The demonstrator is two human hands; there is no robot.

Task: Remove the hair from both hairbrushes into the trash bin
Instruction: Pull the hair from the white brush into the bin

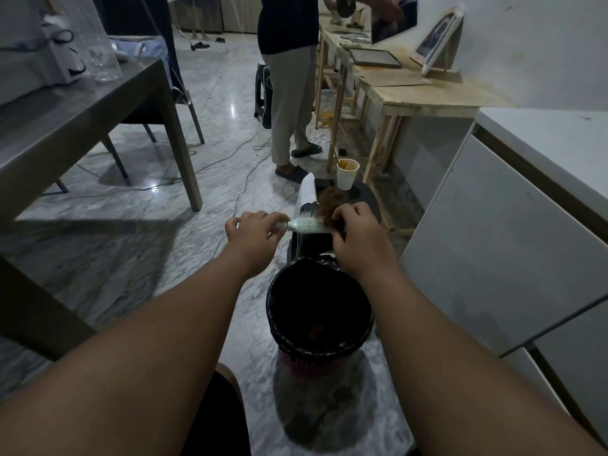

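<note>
A white round hairbrush point(307, 224) is held level above and just beyond the trash bin point(362, 337), which is lined with a black bag. My left hand point(253, 230) grips the brush by its handle. My right hand point(353, 233) pinches a brown clump of hair point(330, 201) at the brush's far end; the clump stands up from the bristles. A small bit of brownish hair lies at the bottom of the bin. I see no second hairbrush.
A black stool point(365, 192) behind the bin holds a paper cup point(347, 174) and a white sheet. A grey table point(82, 110) stands at left, white cabinets point(510, 241) at right. A person point(289, 93) stands ahead by a wooden bench; cables run across the marble floor.
</note>
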